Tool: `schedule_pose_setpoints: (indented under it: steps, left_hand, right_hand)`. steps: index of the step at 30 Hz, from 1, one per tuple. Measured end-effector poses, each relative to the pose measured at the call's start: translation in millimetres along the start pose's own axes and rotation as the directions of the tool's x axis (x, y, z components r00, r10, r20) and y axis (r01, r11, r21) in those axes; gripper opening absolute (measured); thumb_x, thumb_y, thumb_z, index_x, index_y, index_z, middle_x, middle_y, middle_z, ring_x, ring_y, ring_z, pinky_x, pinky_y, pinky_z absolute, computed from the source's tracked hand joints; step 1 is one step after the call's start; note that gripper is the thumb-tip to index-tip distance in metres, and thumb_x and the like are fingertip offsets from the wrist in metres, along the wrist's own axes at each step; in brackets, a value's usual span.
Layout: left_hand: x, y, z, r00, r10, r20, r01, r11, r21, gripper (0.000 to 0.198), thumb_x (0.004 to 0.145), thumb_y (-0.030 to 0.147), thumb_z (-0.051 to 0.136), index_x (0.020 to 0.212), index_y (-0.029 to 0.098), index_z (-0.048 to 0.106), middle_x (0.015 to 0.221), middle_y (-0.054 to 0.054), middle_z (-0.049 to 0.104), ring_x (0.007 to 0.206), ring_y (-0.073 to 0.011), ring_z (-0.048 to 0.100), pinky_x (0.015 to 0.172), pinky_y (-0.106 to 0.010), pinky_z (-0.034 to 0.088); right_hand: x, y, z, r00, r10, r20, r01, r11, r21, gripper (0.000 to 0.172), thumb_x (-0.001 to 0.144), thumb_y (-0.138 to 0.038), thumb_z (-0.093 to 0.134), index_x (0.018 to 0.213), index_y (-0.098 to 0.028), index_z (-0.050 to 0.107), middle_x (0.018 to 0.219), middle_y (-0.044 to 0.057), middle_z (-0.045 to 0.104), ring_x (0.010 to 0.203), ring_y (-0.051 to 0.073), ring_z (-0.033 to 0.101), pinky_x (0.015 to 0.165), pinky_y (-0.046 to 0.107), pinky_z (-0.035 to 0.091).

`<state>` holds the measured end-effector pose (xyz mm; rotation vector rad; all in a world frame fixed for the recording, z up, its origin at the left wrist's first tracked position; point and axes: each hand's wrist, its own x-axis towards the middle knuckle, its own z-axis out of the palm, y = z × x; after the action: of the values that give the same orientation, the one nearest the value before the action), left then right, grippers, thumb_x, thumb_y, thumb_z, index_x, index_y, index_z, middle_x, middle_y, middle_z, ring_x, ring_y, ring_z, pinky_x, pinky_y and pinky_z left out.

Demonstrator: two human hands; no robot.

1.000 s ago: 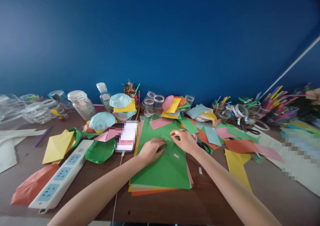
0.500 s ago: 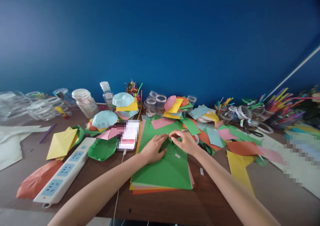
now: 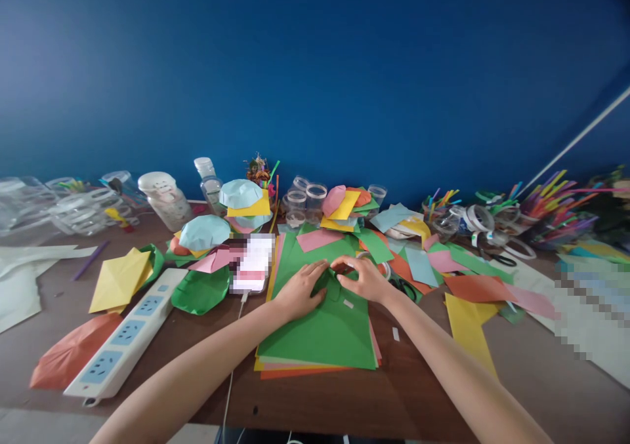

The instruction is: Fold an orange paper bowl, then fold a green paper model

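Green paper (image 3: 322, 336) lies under both my hands, the top sheet of a stack with yellow, pink and orange sheets (image 3: 295, 372) showing at its edges, on the brown worktop (image 3: 315, 401). My left hand (image 3: 299, 293) presses in from one side, its fingers (image 3: 315, 275) together against a raised green fold (image 3: 322, 281). My right hand (image 3: 363, 280) curls over the fold from the other side, its fingers (image 3: 342, 262) closed on it, though I can't tell how tightly. Small white paper scraps (image 3: 348, 303) lie on the sheet and just beside the stack. To my left are a white power strip (image 3: 118, 332), a blurred phone (image 3: 252, 263) on its cable, and a green paper disc (image 3: 193, 291). Black-handled scissors (image 3: 404, 289) sit to my right among loose coloured paper. Farther off stand clear plastic cups (image 3: 305, 201), folded pale-blue paper domes (image 3: 204, 232) and bundled coloured straws (image 3: 556, 208), all before a blue wall (image 3: 315, 70).
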<state>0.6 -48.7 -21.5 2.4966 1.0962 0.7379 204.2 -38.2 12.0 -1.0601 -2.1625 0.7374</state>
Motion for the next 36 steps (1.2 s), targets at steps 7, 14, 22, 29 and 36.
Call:
schedule_pose_setpoints:
  steps: [7,14,22,29,36]
  left_hand:
    - [0.1,2.1,-1.6,1.000,0.003,-0.015,-0.004,1.000,-0.014,0.058,0.078,0.022,0.053,0.132,0.019,0.034,0.133,-0.010,0.043,0.122,-0.0234,0.041,0.103,-0.039,0.036]
    - [0.3,3.8,-2.2,0.999,0.014,-0.030,-0.014,1.000,-0.003,0.062,0.077,0.026,0.056,0.133,0.019,0.032,0.134,-0.010,0.041,0.123,-0.0243,0.040,0.103,-0.040,0.036]
    - [0.8,3.4,-2.1,0.998,0.049,-0.045,-0.047,0.998,0.037,0.063,0.074,0.025,0.058,0.132,0.019,0.035,0.133,-0.009,0.044,0.125,-0.0262,0.036,0.104,-0.044,0.033]
    - [1.2,3.3,-1.4,0.999,0.047,-0.014,-0.046,0.999,0.029,0.061,0.076,0.026,0.055,0.133,0.018,0.034,0.135,-0.009,0.043,0.124,-0.0242,0.039,0.104,-0.040,0.034]
    - [2.5,7.8,-5.6,0.999,0.047,0.018,-0.048,0.997,0.054,0.060,0.077,0.023,0.053,0.133,0.014,0.034,0.135,-0.011,0.042,0.124,-0.0244,0.039,0.106,-0.037,0.032]
  right_hand:
    - [-2.5,4.7,0.9,0.998,0.060,-0.032,-0.058,0.998,0.038,0.030,0.073,-0.016,0.054,0.103,-0.022,0.057,0.093,0.002,0.067,0.088,0.016,0.063,0.080,0.029,0.048]
    - [-3.3,0.4,9.6,0.982,0.164,-0.092,-0.164,0.986,0.014,0.039,0.067,-0.013,0.056,0.105,-0.023,0.053,0.089,0.001,0.067,0.083,0.016,0.063,0.076,0.029,0.047]
    - [-6.2,3.7,26.1,0.946,0.307,-0.104,-0.290,0.945,0.150,0.040,0.066,-0.018,0.057,0.106,-0.022,0.050,0.066,-0.004,0.059,0.056,0.012,0.056,0.051,0.022,0.043]
    - [-8.0,0.2,33.4,0.942,0.278,-0.188,-0.299,0.950,-0.093,0.046,0.065,-0.013,0.058,0.109,-0.024,0.051,0.070,-0.003,0.061,0.055,0.012,0.054,0.054,0.022,0.039]
    - [-11.5,-1.7,36.0,0.946,0.247,-0.212,-0.283,0.946,-0.158,0.050,0.066,-0.010,0.056,0.113,-0.023,0.047,0.088,0.004,0.064,0.071,0.020,0.059,0.063,0.027,0.042]
